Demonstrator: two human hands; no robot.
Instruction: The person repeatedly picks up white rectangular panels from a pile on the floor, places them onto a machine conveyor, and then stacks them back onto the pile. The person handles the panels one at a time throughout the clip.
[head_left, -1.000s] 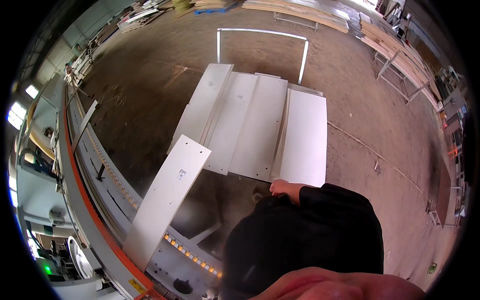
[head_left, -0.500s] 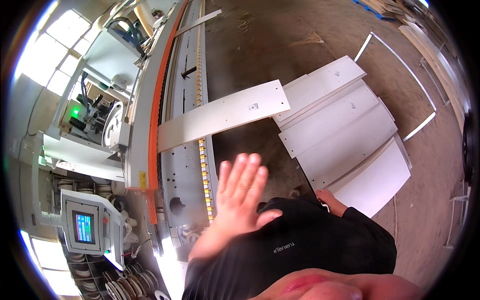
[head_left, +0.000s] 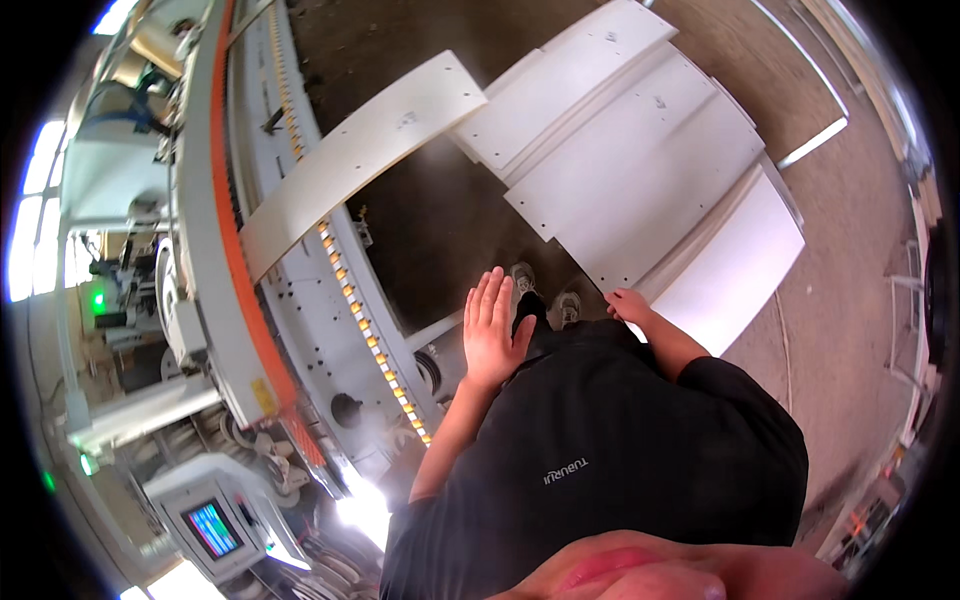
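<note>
Left hand [head_left: 490, 342] has fingers [head_left: 494, 290] and thumb [head_left: 523, 335] apart; right hand [head_left: 627, 305] curls beside white panels [head_left: 645, 220], grip unclear.

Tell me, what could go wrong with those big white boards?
The long white rectangular board juts past the grey metal machine bed, so it might tip or slide. The pile of flat white rectangular panels overlaps unevenly, so one could slip. The person's bare right hand is close to the pile's edge, so it might get pinched.
</note>
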